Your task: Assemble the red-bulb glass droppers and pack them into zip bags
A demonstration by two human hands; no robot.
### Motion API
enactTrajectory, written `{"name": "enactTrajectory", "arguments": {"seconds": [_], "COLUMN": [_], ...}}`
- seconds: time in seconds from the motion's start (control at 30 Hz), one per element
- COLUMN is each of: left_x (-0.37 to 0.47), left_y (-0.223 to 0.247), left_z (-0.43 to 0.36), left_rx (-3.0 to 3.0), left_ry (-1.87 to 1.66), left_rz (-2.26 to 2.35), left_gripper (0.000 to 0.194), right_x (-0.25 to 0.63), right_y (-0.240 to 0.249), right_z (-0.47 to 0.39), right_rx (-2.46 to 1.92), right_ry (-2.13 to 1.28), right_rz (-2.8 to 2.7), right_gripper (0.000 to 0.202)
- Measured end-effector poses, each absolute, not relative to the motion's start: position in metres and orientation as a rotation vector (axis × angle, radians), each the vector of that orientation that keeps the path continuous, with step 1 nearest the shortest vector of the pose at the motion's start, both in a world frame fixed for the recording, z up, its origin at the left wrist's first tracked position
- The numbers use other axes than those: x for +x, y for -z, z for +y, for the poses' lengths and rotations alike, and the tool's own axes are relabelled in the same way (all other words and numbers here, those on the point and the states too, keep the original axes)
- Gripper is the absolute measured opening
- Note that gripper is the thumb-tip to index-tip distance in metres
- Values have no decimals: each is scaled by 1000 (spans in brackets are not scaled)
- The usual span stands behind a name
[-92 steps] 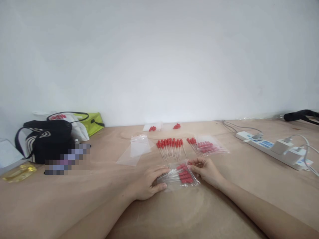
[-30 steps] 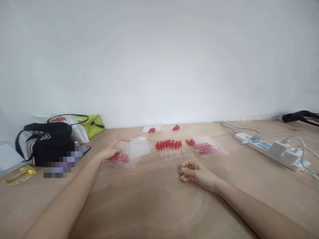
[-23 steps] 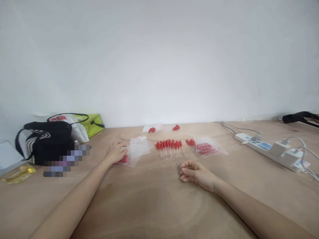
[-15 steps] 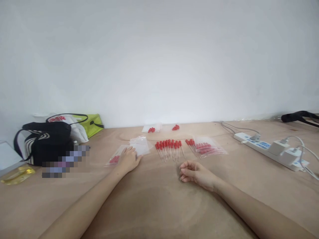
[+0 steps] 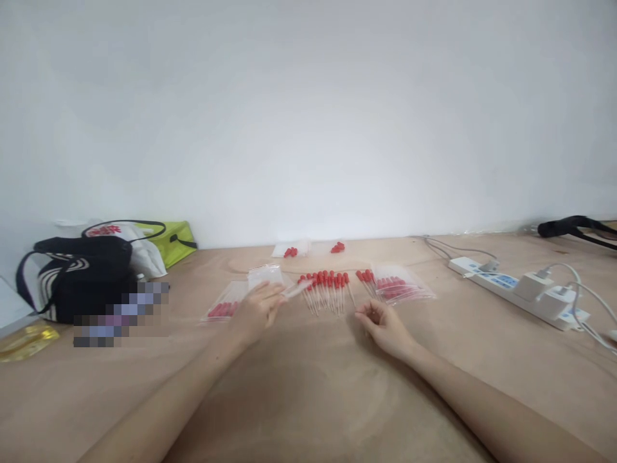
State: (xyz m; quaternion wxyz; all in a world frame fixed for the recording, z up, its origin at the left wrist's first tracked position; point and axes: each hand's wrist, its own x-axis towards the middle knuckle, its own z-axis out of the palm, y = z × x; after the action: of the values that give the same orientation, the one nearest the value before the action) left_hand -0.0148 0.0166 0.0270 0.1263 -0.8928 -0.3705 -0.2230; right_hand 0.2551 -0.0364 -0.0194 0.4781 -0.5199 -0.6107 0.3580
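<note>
My left hand (image 5: 260,312) is closed, pinching a small clear zip bag (image 5: 297,289) that is blurred and tilted towards the droppers. Beneath and behind that hand lies a stack of zip bags (image 5: 265,274). To its left, a filled bag (image 5: 222,308) shows red bulbs inside. In the middle, several red-bulbed droppers (image 5: 328,289) lie side by side, thin pale stems towards me. My right hand (image 5: 383,326) rests on the table just right of the stem tips, thumb and fingers pressed together; anything between them is too small to tell.
More droppers (image 5: 366,278) lie beside filled bags (image 5: 405,286) on the right. Two groups of loose red bulbs (image 5: 290,252) sit on bags near the wall. A power strip (image 5: 515,289) with chargers and cables stands right; a black bag (image 5: 87,276) and a green bag (image 5: 178,243) stand left.
My left hand has lifted a zip bag off the stack and moved it right. My right hand has shifted slightly right and closed more tightly. The view has turned slightly.
</note>
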Motion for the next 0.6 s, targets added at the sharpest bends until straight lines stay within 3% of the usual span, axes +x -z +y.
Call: {"name": "enactTrajectory", "arguments": {"seconds": [0.1, 0.2, 0.6], "left_x": [-2, 9, 18], "left_y": [-25, -17, -21], "left_z": [-8, -26, -40], "left_rx": [-2962, -3216, -3311], "left_ry": [555, 282, -116], "left_rz": [-868, -864, -853], "left_gripper": [31, 34, 56], "right_x": [263, 263, 229], "right_y": [16, 11, 11], "right_z": [-25, -7, 54], "right_rx": [-1451, -1650, -2064], "right_ry": [-430, -236, -153], "right_rz": [-1675, -1813, -1751], "right_gripper": [6, 7, 28]}}
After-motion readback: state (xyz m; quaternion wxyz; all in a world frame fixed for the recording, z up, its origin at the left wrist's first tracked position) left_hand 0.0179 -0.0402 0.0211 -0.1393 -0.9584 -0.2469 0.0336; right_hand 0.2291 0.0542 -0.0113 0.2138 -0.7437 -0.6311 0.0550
